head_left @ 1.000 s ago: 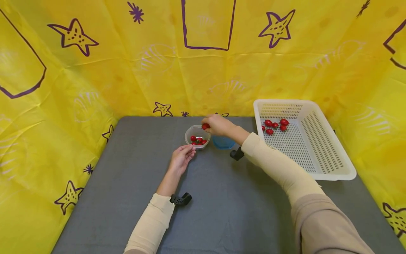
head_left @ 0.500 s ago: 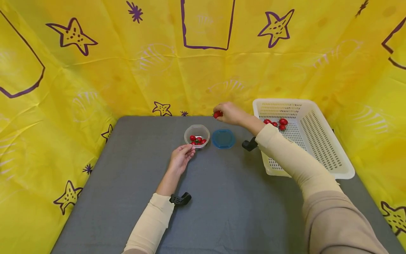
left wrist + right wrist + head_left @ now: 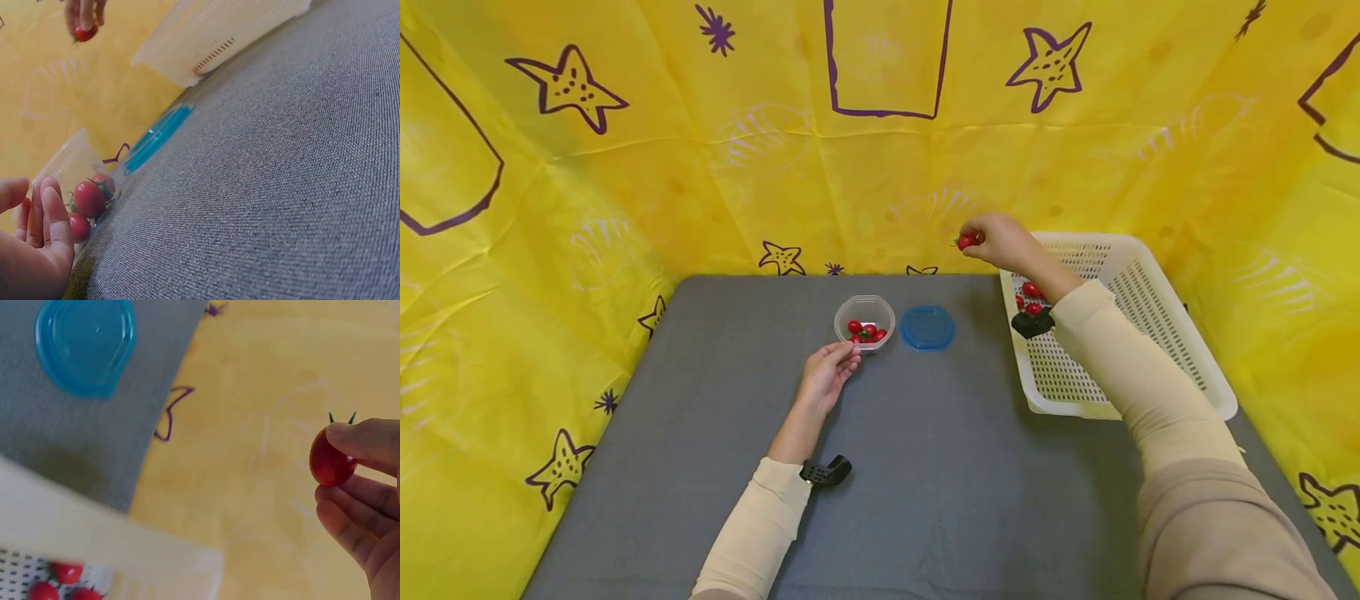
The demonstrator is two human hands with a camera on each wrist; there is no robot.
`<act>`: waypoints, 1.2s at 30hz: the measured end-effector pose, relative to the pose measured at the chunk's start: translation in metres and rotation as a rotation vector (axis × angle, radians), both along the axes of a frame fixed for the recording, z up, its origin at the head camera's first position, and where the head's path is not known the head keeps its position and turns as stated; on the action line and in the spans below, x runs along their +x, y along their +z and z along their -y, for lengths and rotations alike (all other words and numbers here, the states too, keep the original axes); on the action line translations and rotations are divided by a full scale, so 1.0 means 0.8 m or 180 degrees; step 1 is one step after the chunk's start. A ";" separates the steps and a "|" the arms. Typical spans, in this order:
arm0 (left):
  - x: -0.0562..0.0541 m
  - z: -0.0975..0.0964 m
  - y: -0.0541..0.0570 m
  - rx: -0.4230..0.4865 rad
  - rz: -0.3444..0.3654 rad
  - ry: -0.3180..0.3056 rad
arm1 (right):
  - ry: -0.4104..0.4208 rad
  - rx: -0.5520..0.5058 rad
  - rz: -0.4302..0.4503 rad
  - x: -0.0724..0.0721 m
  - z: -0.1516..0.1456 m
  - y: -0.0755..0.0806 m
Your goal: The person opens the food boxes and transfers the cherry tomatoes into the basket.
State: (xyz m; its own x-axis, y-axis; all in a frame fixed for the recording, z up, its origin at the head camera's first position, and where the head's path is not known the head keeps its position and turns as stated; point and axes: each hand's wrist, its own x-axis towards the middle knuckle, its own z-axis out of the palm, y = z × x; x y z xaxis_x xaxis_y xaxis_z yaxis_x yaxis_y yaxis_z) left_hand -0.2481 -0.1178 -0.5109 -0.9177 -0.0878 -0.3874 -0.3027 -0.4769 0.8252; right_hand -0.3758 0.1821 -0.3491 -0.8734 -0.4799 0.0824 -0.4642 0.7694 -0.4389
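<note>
A cherry tomato (image 3: pixel 967 241) with green sepals is pinched between the thumb and fingers of my right hand (image 3: pixel 1006 243), raised above the back edge of the table near the basket's left back corner. In the right wrist view this tomato (image 3: pixel 331 459) shows whole and red. With thumb and fingertips, my left hand (image 3: pixel 826 377) holds the near rim of a clear plastic container (image 3: pixel 867 306). Several cherry tomatoes (image 3: pixel 90 199) lie inside that container. Beside it, a blue lid (image 3: pixel 928 327) lies flat on the table.
On the right stands a white perforated basket (image 3: pixel 1060 407) with several cherry tomatoes (image 3: pixel 66 572) in it, partly hidden by my right forearm. Grey cloth covers the table (image 3: pixel 895 467). A yellow patterned curtain (image 3: pixel 880 183) hangs behind and at both sides.
My right hand has moved from above the clear container rightward and up to near the basket, still holding the tomato. The blue lid came fully into sight. My left hand stays at the rim.
</note>
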 end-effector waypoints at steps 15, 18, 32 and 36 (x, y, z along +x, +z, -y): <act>0.000 0.002 0.001 0.0016 0.0006 0.0072 | -0.0564 -0.0095 -0.0059 0.006 -0.094 -0.033; 0.001 0.002 0.001 0.0027 0.0016 0.0065 | -0.0651 -0.0042 0.0042 0.009 -0.111 -0.042; 0.004 0.001 -0.001 0.0020 0.0001 0.0064 | -0.0764 0.0358 0.0493 0.011 -0.164 -0.095; 0.004 0.001 0.000 0.0018 0.0000 0.0053 | -0.0726 0.0455 0.0545 0.010 -0.170 -0.109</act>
